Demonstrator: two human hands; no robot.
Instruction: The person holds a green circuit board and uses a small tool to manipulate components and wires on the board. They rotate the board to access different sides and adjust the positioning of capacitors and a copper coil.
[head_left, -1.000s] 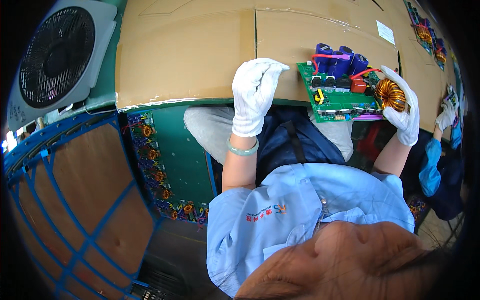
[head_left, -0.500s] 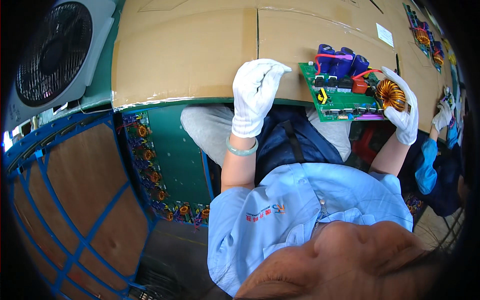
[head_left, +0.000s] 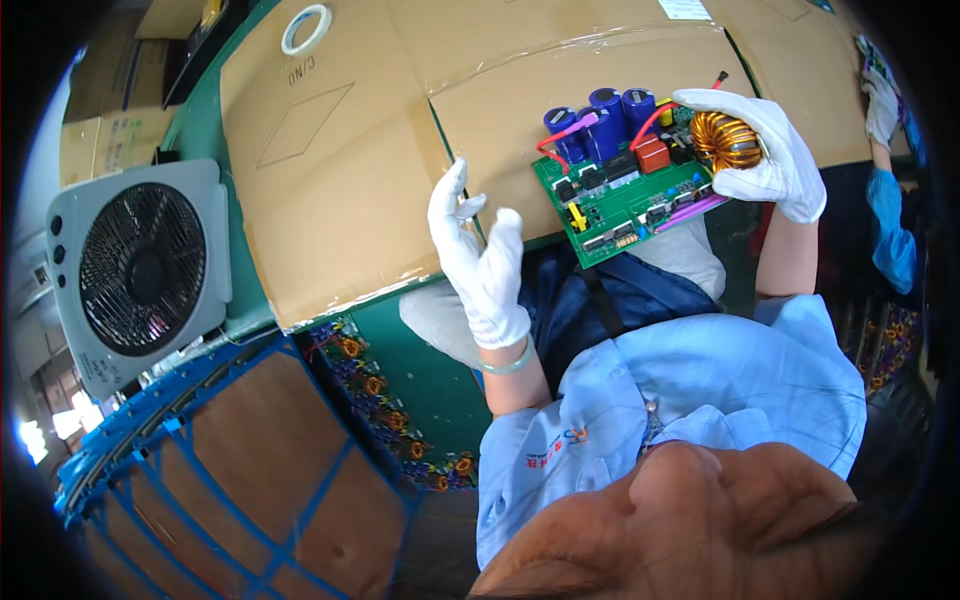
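Observation:
A green circuit board (head_left: 600, 225) is gripped at its right end by my right hand (head_left: 785, 165), in a white glove. The thumb and fingers wrap round the copper-wound coil (head_left: 725, 140) there. Blue cylindrical capacitors (head_left: 605, 125) stand along the board's far side, with red wires and a red block (head_left: 653, 153) near them. Held slightly tilted, the board is over the near edge of the cardboard and my lap. My left hand (head_left: 478, 255), also gloved, is raised to the left of the board with fingers apart, touching nothing.
Flattened cardboard (head_left: 330, 200) covers the table, with a roll of white tape (head_left: 306, 30) on it. A grey box fan (head_left: 140, 270) stands at the left. Several more boards (head_left: 375, 390) line the green surface below. At the far right is a co-worker's gloved hand (head_left: 880, 108).
The board has shifted left in the view and turned, its left end now nearer me. My left hand has opened from bunched fingers. The view has swung, showing more of the fan and tape.

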